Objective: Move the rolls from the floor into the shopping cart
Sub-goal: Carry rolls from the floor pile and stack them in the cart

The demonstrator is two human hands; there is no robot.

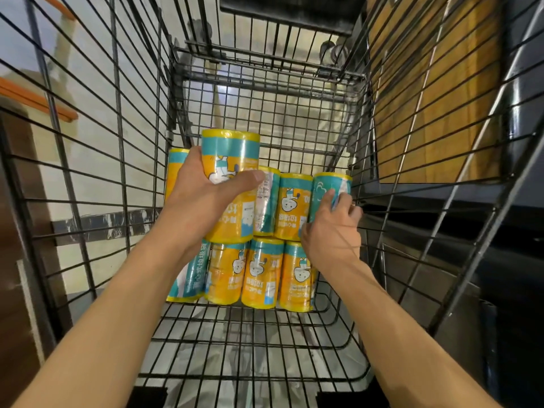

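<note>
Inside cart (397,142), both hands grip rolls (265,275) (one each).

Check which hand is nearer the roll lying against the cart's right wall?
Right. The right hand grips that roll by the cart's right wall. The left hand holds a raised roll on the left of the stack, several rolls away.

We are seeing two bare forearms reaching in from the lower edge, toward the shopping cart (294,328). No sleeves are covering them up to the frame's edge. The left hand (203,198) and right hand (332,231) are showing bare fingers. Tendons and veins are standing out on the back of the right hand, nearest the cart's right wall.
</note>
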